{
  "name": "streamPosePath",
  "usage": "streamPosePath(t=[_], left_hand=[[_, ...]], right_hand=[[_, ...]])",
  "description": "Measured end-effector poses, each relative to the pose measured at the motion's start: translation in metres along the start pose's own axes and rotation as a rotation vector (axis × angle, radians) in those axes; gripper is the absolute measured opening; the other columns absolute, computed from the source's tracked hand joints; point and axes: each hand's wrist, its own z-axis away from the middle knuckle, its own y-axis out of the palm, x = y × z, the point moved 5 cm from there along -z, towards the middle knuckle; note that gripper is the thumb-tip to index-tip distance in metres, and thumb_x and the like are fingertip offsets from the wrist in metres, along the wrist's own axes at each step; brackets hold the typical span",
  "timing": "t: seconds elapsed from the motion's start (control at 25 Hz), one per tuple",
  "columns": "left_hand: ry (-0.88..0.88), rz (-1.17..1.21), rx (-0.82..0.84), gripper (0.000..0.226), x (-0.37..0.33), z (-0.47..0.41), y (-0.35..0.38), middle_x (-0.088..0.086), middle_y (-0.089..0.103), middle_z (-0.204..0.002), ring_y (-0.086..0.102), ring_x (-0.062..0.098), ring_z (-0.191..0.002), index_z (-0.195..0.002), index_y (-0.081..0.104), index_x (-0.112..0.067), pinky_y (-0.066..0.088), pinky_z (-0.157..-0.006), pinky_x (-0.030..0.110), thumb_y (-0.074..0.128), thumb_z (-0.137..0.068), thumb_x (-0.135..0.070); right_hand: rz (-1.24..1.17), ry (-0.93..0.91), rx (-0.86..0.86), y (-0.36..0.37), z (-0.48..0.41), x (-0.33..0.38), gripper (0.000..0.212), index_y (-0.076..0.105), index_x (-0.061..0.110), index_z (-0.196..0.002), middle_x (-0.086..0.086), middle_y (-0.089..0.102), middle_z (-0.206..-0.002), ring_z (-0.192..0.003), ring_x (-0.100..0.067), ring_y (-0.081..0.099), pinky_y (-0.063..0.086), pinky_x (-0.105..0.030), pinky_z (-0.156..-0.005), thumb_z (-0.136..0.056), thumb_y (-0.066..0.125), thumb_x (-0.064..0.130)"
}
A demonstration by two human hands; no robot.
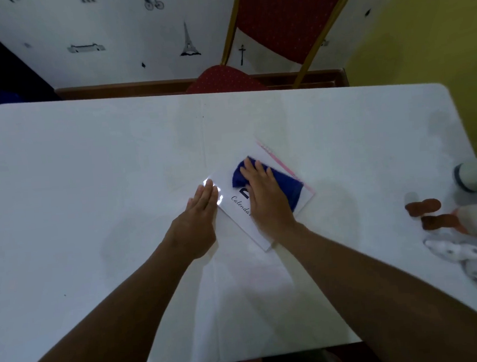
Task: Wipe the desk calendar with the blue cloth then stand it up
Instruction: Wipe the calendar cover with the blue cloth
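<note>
While the desk calendar (241,209) lies flat mid-bench (88,169), the right hand (264,196) presses the blue cloth (286,188) onto it, grip open-palmed; the left hand (197,221), fingers straight, steadies its near-left edge.

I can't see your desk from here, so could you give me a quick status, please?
Right hand flat on blue cloth, pressing it onto desk calendar. Left hand flat, steadying calendar's left edge. Calendar lying flat. Nothing in the way.
</note>
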Motion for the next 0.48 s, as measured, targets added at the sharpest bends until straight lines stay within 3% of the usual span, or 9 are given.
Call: streamPosePath(t=[0.2, 0.32, 0.4, 0.48], left_hand=[[-0.031, -0.008, 0.009, 0.077, 0.0, 0.0, -0.001, 0.003, -0.02, -0.16, -0.024, 0.011, -0.14, -0.152, -0.007, -0.013, -0.004, -0.115, 0.029, 0.039, -0.091, 0.002], [-0.04, -0.019, 0.036, 0.079, 0.0, -0.001, -0.002, 0.004, -0.02, -0.16, -0.021, 0.015, -0.144, -0.151, -0.008, -0.012, -0.002, -0.117, 0.032, 0.038, -0.089, 0.003], [-0.04, -0.02, 0.057, 0.079, 0.0, -0.001, -0.003, 0.004, -0.02, -0.161, -0.017, 0.017, -0.147, -0.151, -0.008, -0.01, 0.0, -0.118, 0.032, 0.038, -0.089, 0.003], [-0.042, -0.018, 0.065, 0.079, 0.0, -0.001, -0.004, 0.004, -0.019, -0.161, -0.015, 0.018, -0.148, -0.152, -0.007, -0.01, 0.002, -0.118, 0.032, 0.039, -0.089, 0.003]], right_hand=[[-0.011, -0.302, 0.104, -0.012, 0.078, 0.014, 0.054, 0.058, 0.006, -0.141, -0.007, 0.053, -0.151, -0.143, -0.026, 0.047, 0.038, -0.044, -0.118, -0.09, 0.065, -0.01], [-0.05, -0.335, 0.147, -0.025, 0.092, 0.018, 0.051, 0.067, 0.002, -0.13, -0.013, 0.067, -0.134, -0.125, -0.027, 0.064, 0.053, -0.043, -0.105, -0.082, 0.073, -0.014], [-0.196, -0.293, 0.187, -0.035, 0.084, 0.028, 0.04, 0.068, 0.004, -0.125, -0.014, 0.068, -0.121, -0.11, -0.019, 0.066, 0.054, -0.03, -0.1, -0.088, 0.066, -0.013], [-0.36, -0.139, 0.206, -0.046, 0.063, 0.028, 0.033, 0.071, 0.014, -0.122, -0.005, 0.064, -0.11, -0.097, -0.01, 0.061, 0.046, -0.017, -0.093, -0.096, 0.059, -0.002]])
